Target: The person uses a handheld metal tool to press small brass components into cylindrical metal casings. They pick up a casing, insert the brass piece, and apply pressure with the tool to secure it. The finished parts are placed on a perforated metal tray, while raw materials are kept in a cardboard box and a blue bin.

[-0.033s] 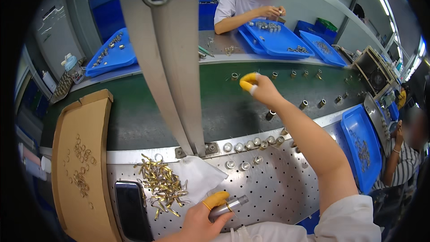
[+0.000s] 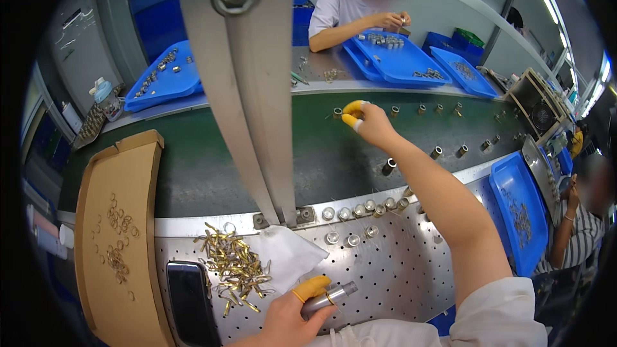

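My left hand (image 2: 292,318), low in the middle, is wrapped round a smooth grey metal rod (image 2: 331,299) with a narrower tip. A thin brass-coloured ring circles the rod, and a yellow finger cot covers one finger. My right arm stretches across the green conveyor belt (image 2: 308,148). My right hand (image 2: 374,127), with yellow cots on thumb and forefinger, is bent in a pinch low over the belt; what lies between the fingertips cannot be made out. Just left of them stands a small metal cylinder (image 2: 337,113). More such cylinders (image 2: 437,152) stand in rows to the right.
On the perforated metal worktop (image 2: 385,283) lie a heap of brass-coloured clips (image 2: 234,263), a white cloth (image 2: 289,254), a phone (image 2: 191,302) and several silvery cups (image 2: 353,240). A cardboard tray (image 2: 93,244) holds rings. A metal post (image 2: 254,90) rises before me. Co-workers sit across and right, beside blue trays (image 2: 411,64).
My right hand's yellow fingertips have shifted slightly left and away from me, closer to the small cylinder. My left hand keeps its hold on the rod.
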Tool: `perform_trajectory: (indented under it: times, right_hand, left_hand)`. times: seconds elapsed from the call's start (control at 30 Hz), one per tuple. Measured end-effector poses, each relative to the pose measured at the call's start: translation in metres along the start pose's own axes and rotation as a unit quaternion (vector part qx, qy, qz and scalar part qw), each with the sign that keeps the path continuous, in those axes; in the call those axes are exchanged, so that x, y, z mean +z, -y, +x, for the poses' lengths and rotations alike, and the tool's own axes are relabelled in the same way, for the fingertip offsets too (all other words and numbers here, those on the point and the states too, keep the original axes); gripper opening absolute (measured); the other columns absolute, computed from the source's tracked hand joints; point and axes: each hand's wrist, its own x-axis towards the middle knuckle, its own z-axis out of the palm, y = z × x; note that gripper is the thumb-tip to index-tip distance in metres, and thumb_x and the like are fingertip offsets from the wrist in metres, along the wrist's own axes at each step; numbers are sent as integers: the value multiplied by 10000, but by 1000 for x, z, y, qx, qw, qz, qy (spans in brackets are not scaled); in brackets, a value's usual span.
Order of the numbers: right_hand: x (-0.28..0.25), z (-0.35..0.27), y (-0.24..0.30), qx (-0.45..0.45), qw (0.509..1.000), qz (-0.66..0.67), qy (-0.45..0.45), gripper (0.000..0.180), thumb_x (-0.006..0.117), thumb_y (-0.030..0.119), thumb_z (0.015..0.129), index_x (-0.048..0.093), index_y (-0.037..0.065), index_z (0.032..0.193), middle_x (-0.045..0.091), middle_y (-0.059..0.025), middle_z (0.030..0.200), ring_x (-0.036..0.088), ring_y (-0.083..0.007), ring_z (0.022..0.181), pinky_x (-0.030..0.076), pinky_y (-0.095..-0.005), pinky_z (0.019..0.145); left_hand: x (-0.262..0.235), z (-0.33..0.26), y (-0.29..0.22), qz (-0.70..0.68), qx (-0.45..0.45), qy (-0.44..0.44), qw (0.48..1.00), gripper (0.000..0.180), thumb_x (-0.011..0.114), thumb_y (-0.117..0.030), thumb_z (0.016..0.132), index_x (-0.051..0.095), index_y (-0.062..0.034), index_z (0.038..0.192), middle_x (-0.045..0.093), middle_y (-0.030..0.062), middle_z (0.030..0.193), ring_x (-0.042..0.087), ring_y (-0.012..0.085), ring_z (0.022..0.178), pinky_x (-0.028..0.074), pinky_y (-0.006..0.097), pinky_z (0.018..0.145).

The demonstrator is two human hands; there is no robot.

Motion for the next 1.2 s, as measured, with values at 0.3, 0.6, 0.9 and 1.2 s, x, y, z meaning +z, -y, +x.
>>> perform_trajectory:
  times: [0.3,0.6,0.9,1.2]
  right_hand:
    - [25,18,20,-31,984,-109,138,167,664,168,770,661,53,891,647,-118,856,617,-229,769,483,-308,724]
    - [-30,-205,98,-40,906,267,326,142,676,108,777,640,36,893,638,-68,851,596,-156,742,473,-270,665]
    - [-19,-240,89,87,896,336,277,179,692,168,775,589,45,852,584,-43,729,563,-101,649,438,-250,563]
    - [-19,-239,91,132,873,296,364,187,676,180,784,603,56,902,610,-36,739,532,-102,599,430,-239,558]
  left_hand:
    - [-6,-10,-4,19,-49,-29,998,456,709,-69,704,519,-25,1116,626,141,949,621,253,854,488,316,743]
    - [9,-22,24,-109,-84,-34,990,438,722,-113,722,487,-16,1078,634,117,866,635,203,782,485,282,699]
    - [15,-16,13,44,21,-22,999,428,758,-65,661,521,8,1011,617,109,887,621,199,811,482,279,727]
    - [17,-15,20,135,102,-16,985,421,784,-84,622,558,7,965,636,123,817,641,243,700,506,297,637]
